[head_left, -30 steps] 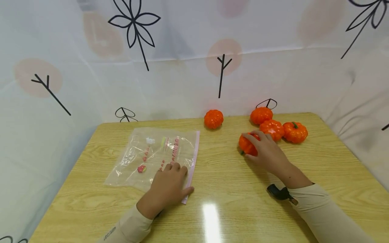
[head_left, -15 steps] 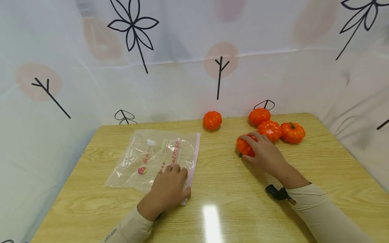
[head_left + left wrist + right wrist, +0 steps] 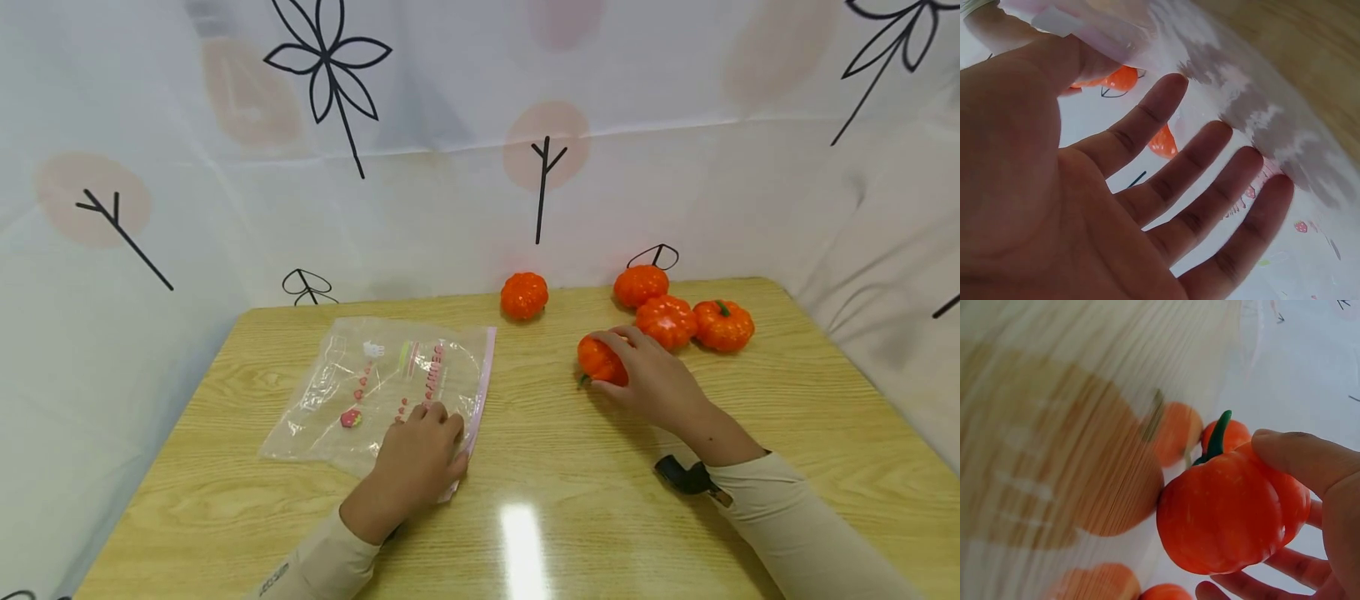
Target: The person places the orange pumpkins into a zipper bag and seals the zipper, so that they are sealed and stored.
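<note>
Right hand point(image 3: 656, 379): clamped around an orange pumpkin point(image 3: 598, 358), right of the clear bag point(image 3: 318, 404). Left hand point(image 3: 416, 457): fingers extended and apart, touching the bag, which lies on the bench point(image 3: 592, 517). Three pumpkins point(image 3: 666, 322) cluster beyond the right hand; a single pumpkin point(image 3: 524, 297) sits near the rear edge.

Left hand point(image 3: 420, 454), fingers point(image 3: 1191, 159) spread, slightly bent, right hand point(image 3: 660, 383) curled, forearms point(image 3: 798, 521) angled inward

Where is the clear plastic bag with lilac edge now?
In the head view, the bag lies on the left part of the yellowish wooden table, the person's left hand over its near right corner.
</note>
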Demonstrator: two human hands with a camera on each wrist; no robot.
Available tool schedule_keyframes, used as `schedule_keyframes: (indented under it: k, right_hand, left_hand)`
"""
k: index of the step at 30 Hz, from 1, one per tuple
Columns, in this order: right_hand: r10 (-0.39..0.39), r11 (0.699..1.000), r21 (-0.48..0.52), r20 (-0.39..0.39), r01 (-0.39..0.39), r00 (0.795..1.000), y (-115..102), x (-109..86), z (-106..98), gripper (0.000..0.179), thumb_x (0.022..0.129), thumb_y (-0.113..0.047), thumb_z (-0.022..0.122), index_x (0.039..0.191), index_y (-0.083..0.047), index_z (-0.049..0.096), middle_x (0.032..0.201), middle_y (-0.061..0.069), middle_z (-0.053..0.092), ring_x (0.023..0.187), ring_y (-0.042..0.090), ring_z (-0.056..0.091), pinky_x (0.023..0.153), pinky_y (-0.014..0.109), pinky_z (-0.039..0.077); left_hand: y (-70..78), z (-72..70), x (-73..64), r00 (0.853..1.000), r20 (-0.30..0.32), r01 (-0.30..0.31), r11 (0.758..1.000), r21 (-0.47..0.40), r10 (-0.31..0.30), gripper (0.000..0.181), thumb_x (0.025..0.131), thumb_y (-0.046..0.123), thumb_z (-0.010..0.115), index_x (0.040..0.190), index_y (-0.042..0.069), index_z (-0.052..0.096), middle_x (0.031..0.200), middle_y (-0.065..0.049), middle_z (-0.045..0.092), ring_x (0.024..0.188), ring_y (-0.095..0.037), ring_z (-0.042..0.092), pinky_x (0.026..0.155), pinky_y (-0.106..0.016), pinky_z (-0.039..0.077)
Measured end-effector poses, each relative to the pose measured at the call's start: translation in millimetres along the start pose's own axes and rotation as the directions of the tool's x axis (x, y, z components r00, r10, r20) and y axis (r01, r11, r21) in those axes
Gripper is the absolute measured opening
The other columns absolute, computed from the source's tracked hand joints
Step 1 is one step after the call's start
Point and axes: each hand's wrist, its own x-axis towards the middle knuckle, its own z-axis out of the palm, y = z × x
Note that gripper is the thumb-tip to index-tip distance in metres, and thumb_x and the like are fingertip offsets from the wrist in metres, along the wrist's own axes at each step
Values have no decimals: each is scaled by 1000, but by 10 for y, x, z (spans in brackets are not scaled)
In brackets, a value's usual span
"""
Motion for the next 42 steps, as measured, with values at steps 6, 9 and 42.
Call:
schedule_keyframes:
  k: [6, 9, 42]
  right_hand:
    - [8, 1000, 16, 18, -8, 1000, -6, -10, -2, 67, 84, -33, 80, 140, -11, 50, 135, 23, 52, 121, 43, 55, 91, 62, 51]
    - [5, 1000, 12, 19, -6, 1000, -12, -17, -6, 66, 85, -32, 79, 140, -10, 50, 135, 24, 52, 121, 44, 55, 91, 63, 50]
    - [105, 828, 533, 157, -174, 982, -110, -7, 22, 63, 91, -43, 71, 142, -15, 46, 139, 19, 53, 102, 28, 66, 84, 39, 56]
  left_hand:
    - [-31, 17, 33, 996, 88, 42, 986, -161, -28, 25, 88, 35, 72, 101, 14, 67, 92, -2, 63, 80, -17, 58, 52, -29, 46]
    - [-60, 19, 58, 984, 167, 104, 947, -305, -55, 30, 90, 32, 70, 113, 13, 65, 88, 1, 60, 71, -12, 52, 52, -26, 41]
    - [-56, 13, 131, 971, 233, 182, 790, -586, -51, 50, 85, 8, 61, 135, 8, 58, 68, 10, 50, 56, -3, 41, 51, -20, 36]
